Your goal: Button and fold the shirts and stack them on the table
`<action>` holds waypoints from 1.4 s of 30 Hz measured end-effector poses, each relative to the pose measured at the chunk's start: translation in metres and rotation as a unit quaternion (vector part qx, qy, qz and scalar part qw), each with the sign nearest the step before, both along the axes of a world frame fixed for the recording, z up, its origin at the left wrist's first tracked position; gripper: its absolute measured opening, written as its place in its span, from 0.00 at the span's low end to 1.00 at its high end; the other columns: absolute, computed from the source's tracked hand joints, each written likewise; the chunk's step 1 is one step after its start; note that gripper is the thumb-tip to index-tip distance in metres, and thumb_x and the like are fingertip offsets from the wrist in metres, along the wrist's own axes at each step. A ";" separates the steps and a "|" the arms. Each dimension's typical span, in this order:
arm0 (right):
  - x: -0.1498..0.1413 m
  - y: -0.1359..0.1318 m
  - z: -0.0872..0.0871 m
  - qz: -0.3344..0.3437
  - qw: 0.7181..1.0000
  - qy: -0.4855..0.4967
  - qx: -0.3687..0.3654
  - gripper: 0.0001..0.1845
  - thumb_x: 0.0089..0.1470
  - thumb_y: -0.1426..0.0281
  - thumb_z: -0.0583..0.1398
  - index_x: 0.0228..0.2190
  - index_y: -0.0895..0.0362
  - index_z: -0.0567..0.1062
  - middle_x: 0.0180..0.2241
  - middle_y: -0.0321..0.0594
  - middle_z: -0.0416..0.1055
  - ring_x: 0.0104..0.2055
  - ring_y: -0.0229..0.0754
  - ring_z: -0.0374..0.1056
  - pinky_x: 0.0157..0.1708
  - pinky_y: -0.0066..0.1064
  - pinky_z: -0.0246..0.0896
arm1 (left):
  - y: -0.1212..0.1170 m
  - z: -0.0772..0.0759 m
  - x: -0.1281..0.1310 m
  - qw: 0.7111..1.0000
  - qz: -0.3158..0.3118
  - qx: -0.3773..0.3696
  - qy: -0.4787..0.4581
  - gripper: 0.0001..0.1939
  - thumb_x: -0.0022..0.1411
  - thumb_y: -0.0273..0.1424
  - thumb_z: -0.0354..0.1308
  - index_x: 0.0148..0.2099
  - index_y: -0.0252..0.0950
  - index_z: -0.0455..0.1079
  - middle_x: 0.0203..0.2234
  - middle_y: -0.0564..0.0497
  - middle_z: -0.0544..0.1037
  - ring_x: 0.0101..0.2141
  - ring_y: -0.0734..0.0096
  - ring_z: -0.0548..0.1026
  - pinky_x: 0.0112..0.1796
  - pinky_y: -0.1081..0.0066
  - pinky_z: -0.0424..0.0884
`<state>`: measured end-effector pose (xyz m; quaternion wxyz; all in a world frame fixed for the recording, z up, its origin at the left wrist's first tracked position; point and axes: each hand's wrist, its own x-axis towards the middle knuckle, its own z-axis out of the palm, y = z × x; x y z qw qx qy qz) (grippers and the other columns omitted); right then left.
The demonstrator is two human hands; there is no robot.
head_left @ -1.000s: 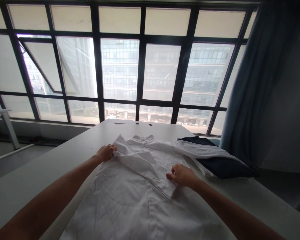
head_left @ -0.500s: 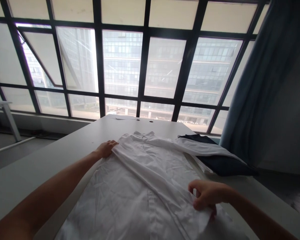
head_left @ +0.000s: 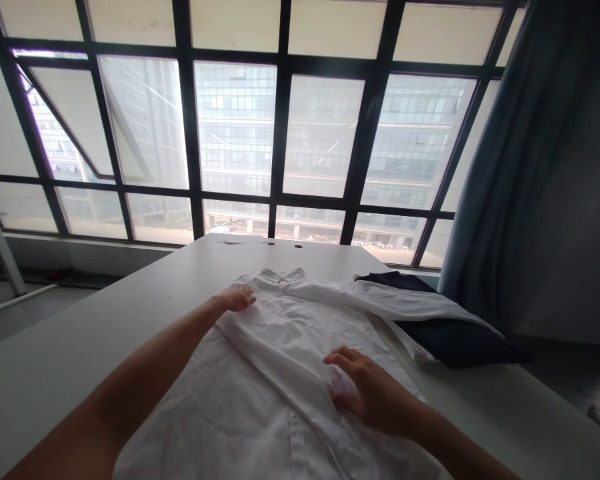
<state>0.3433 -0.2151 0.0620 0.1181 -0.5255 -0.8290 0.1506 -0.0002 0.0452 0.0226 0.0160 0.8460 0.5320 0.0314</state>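
A white long-sleeved shirt (head_left: 220,393) lies front up across the table, its collar (head_left: 281,277) pointing toward the window. One sleeve is laid diagonally over the shirt's front; the other stretches out to the right over dark folded cloth. My left hand (head_left: 237,298) rests on the shirt near the shoulder, fingers extended and flat. My right hand (head_left: 367,393) is over the crossed sleeve, with thumb and fingers apart and nothing gripped between them. Part of the button placket shows below the sleeve.
The white table (head_left: 130,313) runs toward a large black-framed window (head_left: 280,133). Dark folded cloth (head_left: 455,340) lies at the right, with white cloth partly beneath it. A blue-grey curtain (head_left: 510,167) hangs on the right, and another table's leg (head_left: 5,257) stands at far left.
My right hand has let go of the sleeve and moved left and slightly up, its fingers spreading. My left hand has shifted right onto the shirt's shoulder. The view has shifted slightly.
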 end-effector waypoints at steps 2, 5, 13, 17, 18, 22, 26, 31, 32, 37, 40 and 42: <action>-0.004 -0.003 -0.008 0.047 0.998 0.014 0.024 0.27 0.55 0.63 0.60 0.56 0.54 0.71 0.62 0.49 0.62 0.63 0.54 0.58 0.63 0.44 0.52 | 0.006 -0.013 0.011 1.000 0.018 -0.010 0.000 0.29 0.71 0.44 0.42 0.66 0.35 0.60 0.66 0.39 0.59 0.65 0.50 0.56 0.61 0.48 0.53; -0.008 -0.005 -0.016 0.113 0.994 0.009 -0.009 0.36 0.57 0.57 0.60 0.63 0.53 0.63 0.67 0.48 0.54 0.68 0.56 0.49 0.67 0.49 0.43 | 0.017 -0.024 0.013 0.997 0.069 -0.017 -0.011 0.31 0.72 0.45 0.37 0.70 0.36 0.53 0.69 0.40 0.50 0.67 0.50 0.49 0.62 0.44 0.47; -0.002 -0.004 -0.019 0.171 0.984 -0.011 -0.049 0.50 0.53 0.45 0.59 0.68 0.54 0.50 0.69 0.52 0.43 0.71 0.59 0.38 0.68 0.56 0.29 | 0.018 -0.011 0.016 0.992 0.124 0.010 0.001 0.30 0.72 0.44 0.38 0.70 0.37 0.53 0.68 0.39 0.52 0.67 0.49 0.50 0.61 0.43 0.47; 0.000 0.004 -0.027 0.060 0.997 0.026 0.028 0.35 0.61 0.52 0.53 0.62 0.59 0.64 0.64 0.55 0.59 0.66 0.55 0.55 0.64 0.47 0.49 | -0.030 0.000 0.038 0.997 0.051 0.058 0.000 0.23 0.71 0.40 0.47 0.62 0.37 0.65 0.63 0.40 0.64 0.62 0.51 0.60 0.61 0.51 0.52; 0.001 0.007 -0.028 0.017 0.998 0.036 0.052 0.30 0.62 0.55 0.53 0.59 0.59 0.68 0.61 0.55 0.64 0.63 0.54 0.59 0.61 0.45 0.54 | -0.048 0.003 0.043 0.997 0.001 0.075 -0.018 0.21 0.69 0.41 0.49 0.58 0.37 0.69 0.58 0.40 0.69 0.58 0.52 0.65 0.59 0.55 0.57; 0.006 0.020 -0.034 -0.099 0.991 0.055 0.069 0.18 0.57 0.63 0.58 0.45 0.58 0.76 0.44 0.48 0.75 0.43 0.48 0.72 0.45 0.36 0.65 | -0.129 0.014 0.054 0.965 -0.227 0.069 -0.114 0.17 0.65 0.46 0.57 0.42 0.37 0.75 0.39 0.45 0.77 0.41 0.60 0.74 0.47 0.63 0.68; 0.009 0.028 -0.034 -0.113 0.992 0.048 0.040 0.09 0.53 0.67 0.59 0.35 0.57 0.77 0.34 0.42 0.76 0.35 0.43 0.71 0.38 0.31 0.61 | -0.175 0.014 0.052 0.926 -0.349 0.041 -0.139 0.19 0.60 0.47 0.63 0.46 0.39 0.74 0.40 0.47 0.77 0.41 0.62 0.74 0.45 0.65 0.68; 0.004 0.023 -0.027 -0.124 0.991 0.023 0.038 0.08 0.54 0.68 0.58 0.31 0.57 0.77 0.33 0.42 0.77 0.37 0.43 0.71 0.35 0.29 0.57 | -0.188 0.004 0.051 0.913 -0.371 0.127 -0.112 0.11 0.71 0.37 0.53 0.44 0.38 0.74 0.40 0.45 0.76 0.40 0.64 0.72 0.45 0.64 0.68; 0.003 0.022 -0.025 -0.126 0.991 0.018 0.041 0.08 0.55 0.68 0.58 0.31 0.57 0.77 0.34 0.42 0.77 0.37 0.43 0.71 0.35 0.29 0.56 | -0.190 0.004 0.052 0.910 -0.378 0.137 -0.101 0.12 0.72 0.35 0.51 0.42 0.37 0.73 0.40 0.45 0.76 0.39 0.65 0.72 0.44 0.64 0.68; 0.002 0.021 -0.026 -0.130 0.990 0.000 0.047 0.07 0.57 0.69 0.58 0.32 0.57 0.76 0.35 0.42 0.77 0.37 0.43 0.71 0.36 0.30 0.55 | -0.201 0.014 0.050 0.904 -0.396 0.061 -0.145 0.13 0.71 0.31 0.49 0.35 0.37 0.71 0.34 0.46 0.76 0.36 0.66 0.72 0.43 0.65 0.69; 0.003 0.023 -0.027 -0.130 0.990 -0.013 0.049 0.07 0.57 0.70 0.58 0.32 0.57 0.76 0.34 0.42 0.77 0.37 0.44 0.71 0.37 0.31 0.56 | -0.202 0.019 0.047 0.908 -0.379 -0.019 -0.180 0.13 0.69 0.37 0.53 0.33 0.37 0.71 0.32 0.46 0.76 0.35 0.67 0.73 0.40 0.68 0.70; 0.001 0.021 -0.027 -0.122 0.990 -0.020 0.066 0.07 0.57 0.71 0.57 0.34 0.57 0.76 0.36 0.43 0.76 0.37 0.44 0.71 0.37 0.31 0.58 | -0.198 0.018 0.049 0.908 -0.368 -0.047 -0.196 0.15 0.67 0.42 0.56 0.33 0.36 0.72 0.32 0.46 0.77 0.35 0.67 0.73 0.38 0.70 0.70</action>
